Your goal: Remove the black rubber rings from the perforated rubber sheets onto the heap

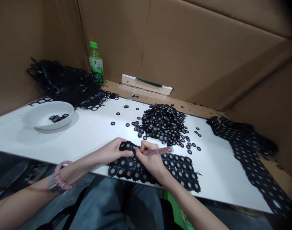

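A black sheet of joined rings [180,166] with pale round centres lies along the table's front edge. My left hand [115,150] grips its upper left part, thumb on top and the other fingers mostly hidden. Over the sheet's middle, my right hand [152,159] is closed around a slim tool with a reddish see-through handle [159,151]; the handle points right and its tip is hidden by the fingers. Beyond both hands rises a pile of loose black rings [162,123], with several strays scattered around it.
At the left stands a white bowl [37,123] holding a few black pieces. Behind it are a tangle of black scrap strips [71,83] and a green-capped bottle [96,65]. More black ring sheets [246,156] hang over the right side. Cardboard walls [184,54] enclose the table.
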Demonstrator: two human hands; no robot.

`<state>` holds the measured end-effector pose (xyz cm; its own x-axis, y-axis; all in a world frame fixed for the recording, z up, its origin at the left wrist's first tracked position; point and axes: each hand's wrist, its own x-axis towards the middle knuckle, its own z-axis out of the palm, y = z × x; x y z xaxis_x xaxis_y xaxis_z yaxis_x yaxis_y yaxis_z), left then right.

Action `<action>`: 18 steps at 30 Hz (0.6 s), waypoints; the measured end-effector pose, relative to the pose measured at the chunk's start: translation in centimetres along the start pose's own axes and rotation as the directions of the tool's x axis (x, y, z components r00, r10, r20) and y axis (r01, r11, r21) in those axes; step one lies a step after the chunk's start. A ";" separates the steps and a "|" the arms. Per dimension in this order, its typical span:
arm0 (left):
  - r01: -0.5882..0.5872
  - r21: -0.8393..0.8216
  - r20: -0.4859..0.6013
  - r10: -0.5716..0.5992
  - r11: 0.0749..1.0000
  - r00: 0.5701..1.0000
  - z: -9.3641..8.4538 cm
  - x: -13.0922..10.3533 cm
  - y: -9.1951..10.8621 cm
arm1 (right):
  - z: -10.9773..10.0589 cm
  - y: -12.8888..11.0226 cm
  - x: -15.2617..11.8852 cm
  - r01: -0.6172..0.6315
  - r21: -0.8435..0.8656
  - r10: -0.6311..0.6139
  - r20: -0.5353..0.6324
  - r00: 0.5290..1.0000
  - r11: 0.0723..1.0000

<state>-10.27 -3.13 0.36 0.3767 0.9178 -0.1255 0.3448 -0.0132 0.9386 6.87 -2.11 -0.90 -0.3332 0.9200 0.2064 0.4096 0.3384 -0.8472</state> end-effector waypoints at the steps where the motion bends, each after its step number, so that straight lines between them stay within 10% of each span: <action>1: -0.004 0.009 0.019 0.004 1.000 1.000 -0.2 0.0 0.0 | 0.0 0.0 0.0 -0.008 0.018 0.008 -0.003 1.000 1.000; 11: -0.072 0.278 0.147 0.032 0.958 0.989 -1.8 2.4 0.1 | -0.3 0.0 1.0 -0.208 0.569 0.300 -0.072 0.951 0.796; 18: -0.109 0.270 0.152 0.069 0.957 0.986 -1.8 2.1 0.0 | 1.0 0.6 2.2 -0.144 0.572 0.292 -0.176 0.940 0.808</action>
<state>-11.00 -0.51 0.67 0.5256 0.8439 -0.1074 0.5208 -0.2193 0.8251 5.58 -0.12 -1.42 -0.0445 0.9985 0.0326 -0.1070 0.0277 -0.9939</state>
